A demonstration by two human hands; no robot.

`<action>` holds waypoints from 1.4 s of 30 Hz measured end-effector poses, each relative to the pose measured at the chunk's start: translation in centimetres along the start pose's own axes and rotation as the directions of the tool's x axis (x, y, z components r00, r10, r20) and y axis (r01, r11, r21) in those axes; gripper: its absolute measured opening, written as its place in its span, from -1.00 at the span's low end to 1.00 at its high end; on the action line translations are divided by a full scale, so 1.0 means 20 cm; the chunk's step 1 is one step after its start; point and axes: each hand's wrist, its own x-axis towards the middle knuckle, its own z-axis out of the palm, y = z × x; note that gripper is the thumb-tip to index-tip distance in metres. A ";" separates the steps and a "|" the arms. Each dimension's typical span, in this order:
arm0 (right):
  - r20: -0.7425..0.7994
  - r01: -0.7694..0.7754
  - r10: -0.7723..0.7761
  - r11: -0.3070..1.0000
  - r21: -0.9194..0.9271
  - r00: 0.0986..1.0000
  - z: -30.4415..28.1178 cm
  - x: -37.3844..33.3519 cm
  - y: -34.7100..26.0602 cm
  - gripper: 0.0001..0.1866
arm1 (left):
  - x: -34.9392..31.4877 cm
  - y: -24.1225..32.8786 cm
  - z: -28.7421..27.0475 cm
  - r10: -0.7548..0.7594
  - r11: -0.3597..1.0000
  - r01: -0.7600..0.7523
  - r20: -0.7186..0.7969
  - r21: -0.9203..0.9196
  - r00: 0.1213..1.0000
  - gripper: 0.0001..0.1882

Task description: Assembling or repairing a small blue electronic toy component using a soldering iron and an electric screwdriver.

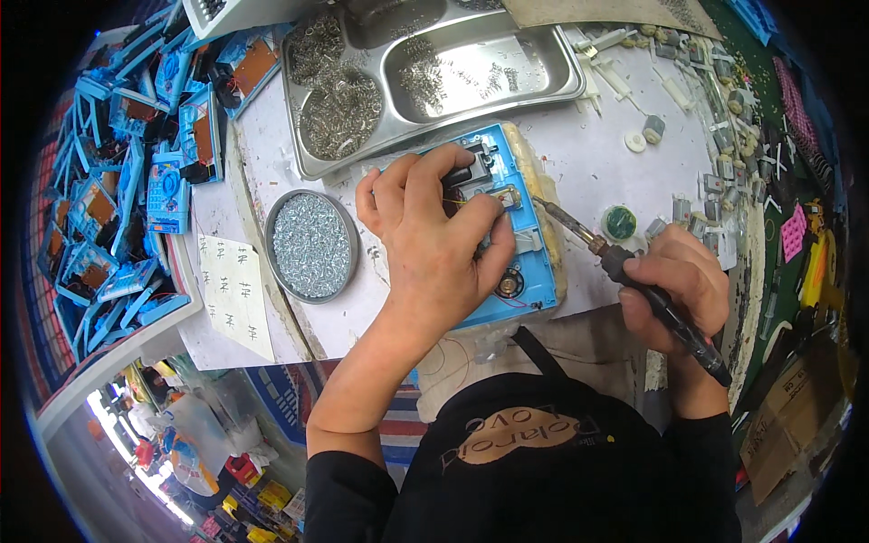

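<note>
My left hand (430,231) is bent over an open blue plastic casing (534,288), its fingers and thumb gripping around the small parts inside. Thin wires and a little metal-and-white component (509,196) show by the thumb tip. A round speaker (510,283) sits at the casing's near end. Part of the casing is hidden beneath my hand. In my right hand (683,285) is a black-handled soldering iron (619,264), slanting up to the left. Its tip is close to the casing's right edge, near that component; whether they touch I cannot tell.
A metal tray (434,113) of springs stands behind the casing. On the left are a round dish of small screws (312,246), a marked paper sheet (233,294) and piled blue casings (118,208). Rightward lie a small green-filled container (619,223) and several small motors (715,185).
</note>
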 end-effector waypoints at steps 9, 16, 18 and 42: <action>-0.012 -0.025 0.025 1.000 -0.011 1.000 -0.02 -0.01 0.00 -0.69 | -0.01 0.01 0.01 -0.042 0.998 0.042 0.001 -0.047 0.999 -0.88; -0.020 -0.029 0.029 1.000 -0.012 0.999 -0.03 -0.01 0.00 -0.68 | 0.00 0.01 0.01 -0.036 0.998 0.035 -0.006 -0.053 0.999 -0.87; -0.025 -0.025 0.025 1.000 -0.015 0.999 -0.03 -0.02 0.01 -0.68 | -0.01 0.01 0.01 -0.037 0.998 0.036 -0.008 -0.050 0.999 -0.87; -0.035 -0.040 0.042 0.998 0.052 0.999 -0.01 0.04 0.00 -0.73 | -0.21 -0.09 -0.16 -0.373 0.865 0.315 -0.080 -0.391 0.924 -0.69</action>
